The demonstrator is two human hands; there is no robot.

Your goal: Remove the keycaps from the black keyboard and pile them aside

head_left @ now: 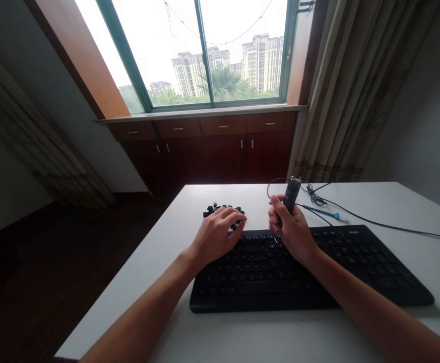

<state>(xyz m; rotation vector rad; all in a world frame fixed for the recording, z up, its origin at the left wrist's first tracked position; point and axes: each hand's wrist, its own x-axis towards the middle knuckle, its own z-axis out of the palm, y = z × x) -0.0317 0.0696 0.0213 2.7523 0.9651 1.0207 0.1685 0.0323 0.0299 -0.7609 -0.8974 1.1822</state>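
My left hand [220, 229] reaches over a small pile of black keycap-like pieces [209, 209] behind the keyboard, fingers curved and thumb apart. Part of that pile is hidden under the fingers. My right hand [290, 229] is wrapped round a black handheld tool [291, 194], tilted, with metal parts at its upper end. Thin wire prongs [276, 240] show just below this fist. Under both hands lies a black keyboard [257, 287]; several of its left-side key places look like bare square sockets.
A blue stick-like tool [321, 212] lies behind the keyboard, beside a coiled black cable [316, 196] that runs off to the right. All of this rests on a white table [129, 302]. Beyond stand a wooden cabinet [204, 151], a window and curtains [340, 91].
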